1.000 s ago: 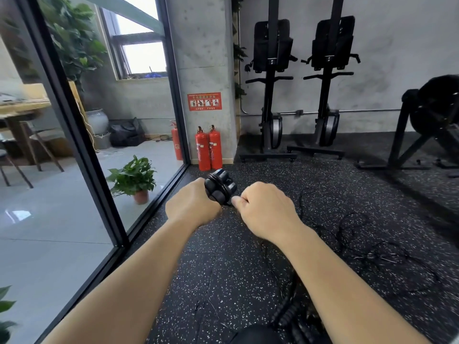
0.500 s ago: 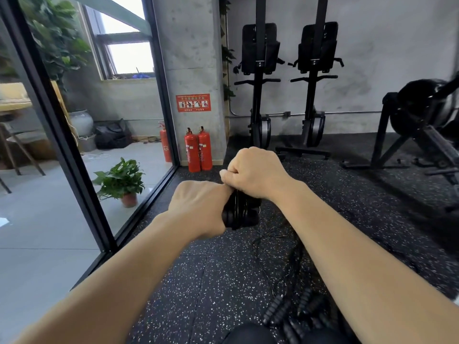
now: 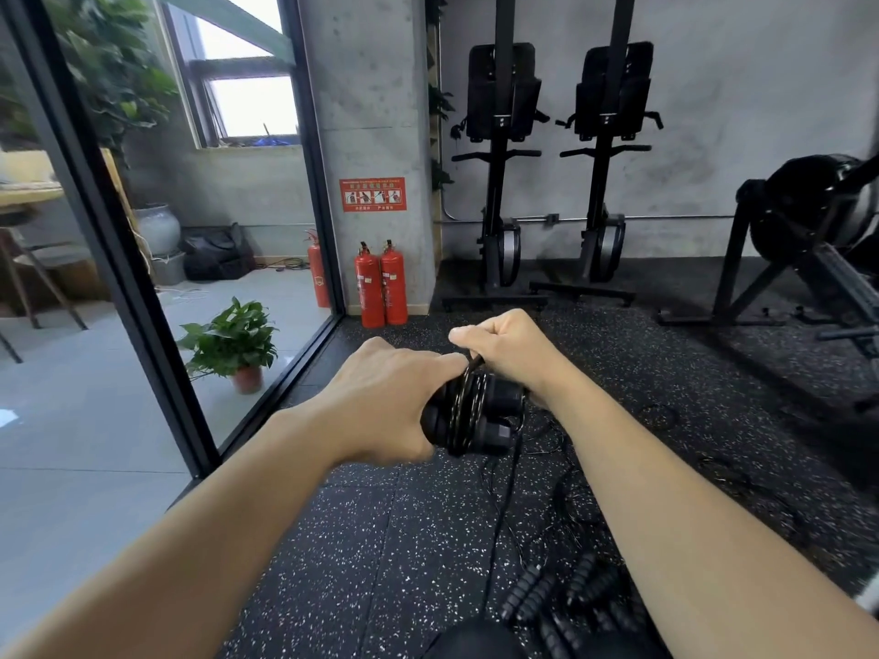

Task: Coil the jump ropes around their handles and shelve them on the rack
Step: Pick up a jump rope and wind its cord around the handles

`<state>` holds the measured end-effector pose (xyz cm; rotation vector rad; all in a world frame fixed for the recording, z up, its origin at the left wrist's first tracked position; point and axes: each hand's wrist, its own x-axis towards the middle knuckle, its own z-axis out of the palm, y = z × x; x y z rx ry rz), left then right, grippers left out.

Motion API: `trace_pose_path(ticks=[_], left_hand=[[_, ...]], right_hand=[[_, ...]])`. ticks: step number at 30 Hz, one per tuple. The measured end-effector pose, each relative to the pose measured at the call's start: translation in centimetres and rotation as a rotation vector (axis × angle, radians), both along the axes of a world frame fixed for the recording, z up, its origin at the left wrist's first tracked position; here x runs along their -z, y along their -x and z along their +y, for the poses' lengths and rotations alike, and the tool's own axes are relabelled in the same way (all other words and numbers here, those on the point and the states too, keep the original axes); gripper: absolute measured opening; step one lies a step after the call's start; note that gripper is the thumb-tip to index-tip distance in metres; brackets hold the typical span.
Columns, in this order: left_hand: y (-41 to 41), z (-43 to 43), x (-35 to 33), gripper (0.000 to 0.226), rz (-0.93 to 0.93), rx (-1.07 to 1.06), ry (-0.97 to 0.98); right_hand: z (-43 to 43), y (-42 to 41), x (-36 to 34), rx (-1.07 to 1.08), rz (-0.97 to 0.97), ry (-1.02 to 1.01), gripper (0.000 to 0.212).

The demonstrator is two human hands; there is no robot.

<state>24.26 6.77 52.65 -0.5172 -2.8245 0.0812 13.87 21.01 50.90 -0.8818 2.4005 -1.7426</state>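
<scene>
- Right, head view, the only one on offer: the left hand has its fingers curled tight round the pair of black handles, which hang in the air in front of the red fire extinguishers, on the camera's side of them.
- The right hand sits just to the right, knuckles touching the left. Its fingers are balled up and pinch the cord where it comes over the top of the bundle.
- Several turns of cord lie round the middle of the handles, so there's real winding on the board.
- It isn't finished, though: a loose tail drops from the handles to the speckled floor and trails away from the extinguishers toward the camera. I'd call this rope partly coiled.
- Farther again from the extinguishers, at the bottom edge, ribbed handles lie among thin cords. They look like more ropes waiting their turn.
- No rack is in sight anywhere, so the shelving appears entirely left to do.
</scene>
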Motion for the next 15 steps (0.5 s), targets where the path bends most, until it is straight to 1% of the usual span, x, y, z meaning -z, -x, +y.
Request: trace_pose_path(ticks=[3, 6, 9, 11, 13, 15], left_hand=[[0.1, 0.0, 0.4, 0.035, -0.047, -0.007, -0.060], [0.3, 0.0, 0.6, 0.037, -0.096, -0.010, -0.117], [0.2, 0.4, 0.3, 0.042, -0.166, -0.017, -0.216], [0.3, 0.9, 0.3, 0.044, -0.196, -0.035, -0.351], [0.9, 1.1, 0.5, 0.040, -0.196, -0.106, -0.457], [1.7, 1.2, 0.9, 0.036, -0.174, -0.209, -0.495]], right_hand=[[0.2, 0.0, 1.0, 0.018, -0.117, 0.124, 0.048], [0.4, -0.1, 1.5, 0.016, -0.228, 0.241, 0.049], [0.7, -0.3, 2.2, -0.061, -0.279, 0.253, 0.046], [0.7, -0.1, 3.2, -0.088, -0.336, 0.280, 0.038], [0.5, -0.1, 3.9, -0.040, -0.371, 0.270, 0.037], [0.1, -0.5, 4.0, 0.040, -0.346, 0.176, 0.039]])
